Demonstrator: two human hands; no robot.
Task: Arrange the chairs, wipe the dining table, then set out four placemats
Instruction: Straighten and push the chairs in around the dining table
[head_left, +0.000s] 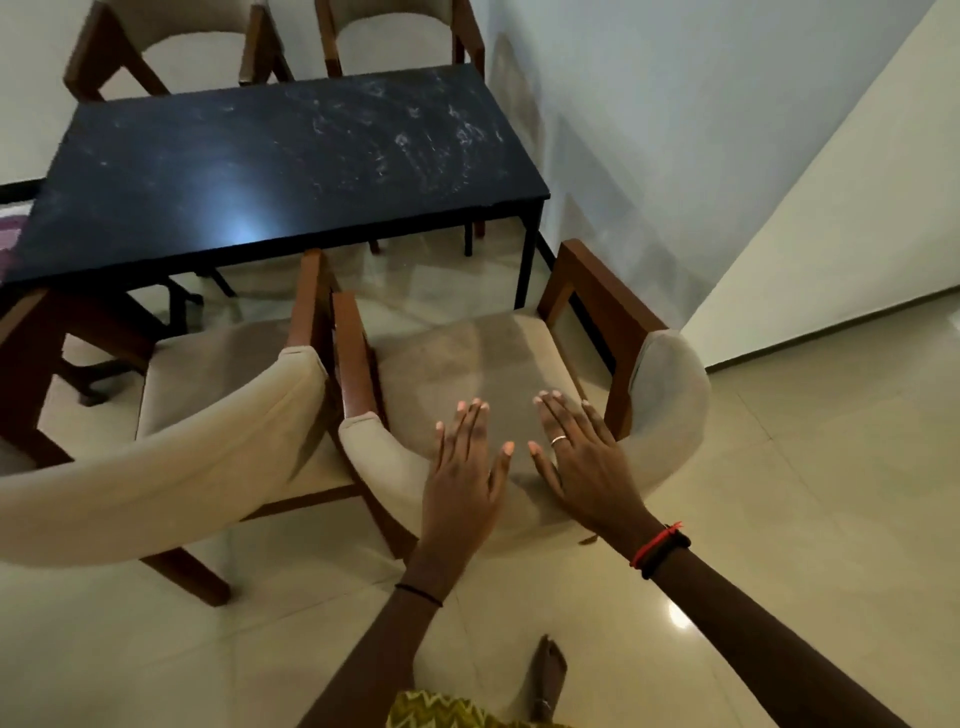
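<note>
Both hands were spread flat over the back of the right-hand near chair.

At the left, a beige cushioned chair with brown wooden arms (171, 415) stood with its front under the dusty black stone worktop (260, 171). Just beside it, a second beige wooden-armed chair (467, 358) stood short of the worktop's edge. The left hand (462, 478) and right hand (582, 467) lay side by side over its curved backrest, fingers straight and spread, gripping nothing.

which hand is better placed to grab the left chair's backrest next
Left, probably: the left hand is nearer the left chair, while the right hand is over the far side of the right chair.
</note>
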